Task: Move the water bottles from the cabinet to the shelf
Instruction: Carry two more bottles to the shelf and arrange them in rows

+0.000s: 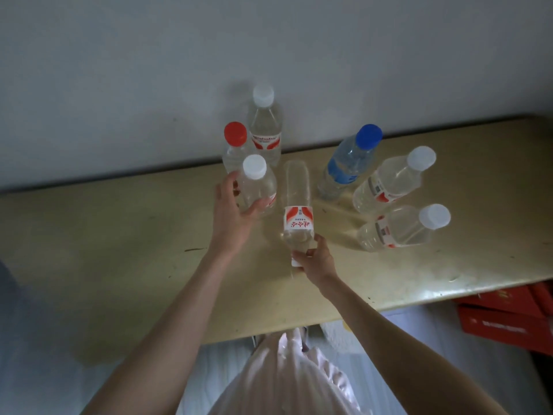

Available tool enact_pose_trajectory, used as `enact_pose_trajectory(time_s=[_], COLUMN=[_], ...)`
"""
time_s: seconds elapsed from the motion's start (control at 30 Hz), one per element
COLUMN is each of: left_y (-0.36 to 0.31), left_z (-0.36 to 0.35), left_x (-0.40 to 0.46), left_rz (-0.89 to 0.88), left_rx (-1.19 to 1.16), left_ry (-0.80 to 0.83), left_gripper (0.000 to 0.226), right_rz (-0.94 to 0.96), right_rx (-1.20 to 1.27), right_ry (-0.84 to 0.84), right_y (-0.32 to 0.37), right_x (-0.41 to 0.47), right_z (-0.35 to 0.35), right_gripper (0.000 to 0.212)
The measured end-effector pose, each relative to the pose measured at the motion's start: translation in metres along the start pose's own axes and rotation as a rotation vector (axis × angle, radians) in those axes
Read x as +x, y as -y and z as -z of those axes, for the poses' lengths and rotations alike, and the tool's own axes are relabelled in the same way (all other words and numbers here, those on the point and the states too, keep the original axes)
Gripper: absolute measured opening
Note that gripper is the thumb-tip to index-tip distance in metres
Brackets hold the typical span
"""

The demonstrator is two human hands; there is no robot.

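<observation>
Several clear water bottles stand on a beige top (pixel 119 235) against the wall. My left hand (pixel 233 214) curls around a white-capped bottle (pixel 257 184), thumb under its side and fingers behind it. My right hand (pixel 314 262) grips the capped neck of a red-and-white labelled bottle (pixel 297 205), which is tipped so its base points to the wall. Behind my left hand stand a red-capped bottle (pixel 235 142) and a taller white-capped bottle (pixel 264 127). To the right stand a blue-capped bottle (pixel 347 163) and two white-capped bottles (pixel 389 184) (pixel 404 229).
A plain grey wall (pixel 269 40) closes the back of the beige top. Red boxes (pixel 508 316) lie on the floor below the right front edge. My pale skirt (pixel 284 378) hangs at the bottom centre.
</observation>
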State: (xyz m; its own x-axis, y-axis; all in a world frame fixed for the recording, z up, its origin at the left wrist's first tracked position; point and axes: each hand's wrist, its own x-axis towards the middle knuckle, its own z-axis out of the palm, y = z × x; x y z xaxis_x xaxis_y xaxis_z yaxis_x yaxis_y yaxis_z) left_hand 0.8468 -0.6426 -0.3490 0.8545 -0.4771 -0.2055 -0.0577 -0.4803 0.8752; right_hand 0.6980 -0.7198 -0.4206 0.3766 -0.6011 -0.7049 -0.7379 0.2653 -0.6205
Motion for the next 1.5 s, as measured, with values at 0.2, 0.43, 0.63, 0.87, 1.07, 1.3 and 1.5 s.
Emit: enact_pose_trajectory(time_s=[0.2,0.43,0.63,0.87,1.07,1.3,1.5], left_y=[0.004,0.017,0.025,0.037,0.038,0.04,0.046], left_z=[0.016,0.029,0.037,0.032,0.032,0.023,0.021], left_x=[-0.021,-0.068,-0.089,-0.087,-0.077,-0.073,-0.064], left_rz=[0.009,0.046,0.091,0.113,0.065,0.122,0.107], left_rx=[-0.074,-0.112,-0.149,-0.298,-0.29,-0.342,-0.354], left_ry=[0.049,0.011,0.052,0.111,0.114,0.064,0.231], left_gripper=[0.062,0.054,0.067,0.06,0.061,0.06,0.058], right_rz=[0.114,0.479,0.76,0.887,0.739,0.772,0.588], right_rx=[-0.104,-0.446,-0.509,-0.342,-0.137,-0.186,-0.023], right_ry=[-0.042,-0.202,-0.419,-0.293,-0.034,0.179,-0.002], right_y=[0.005,0.024,0.058,0.075,0.072,0.057,0.048], right_x=[-0.016,-0.065,-0.088,-0.069,-0.056,-0.042,-0.034], right_z=[0.029,0.063,0.073,0.037,0.012,0.018,0.016], right_gripper=[0.057,0.047,0.032,0.045,0.045,0.088,0.079])
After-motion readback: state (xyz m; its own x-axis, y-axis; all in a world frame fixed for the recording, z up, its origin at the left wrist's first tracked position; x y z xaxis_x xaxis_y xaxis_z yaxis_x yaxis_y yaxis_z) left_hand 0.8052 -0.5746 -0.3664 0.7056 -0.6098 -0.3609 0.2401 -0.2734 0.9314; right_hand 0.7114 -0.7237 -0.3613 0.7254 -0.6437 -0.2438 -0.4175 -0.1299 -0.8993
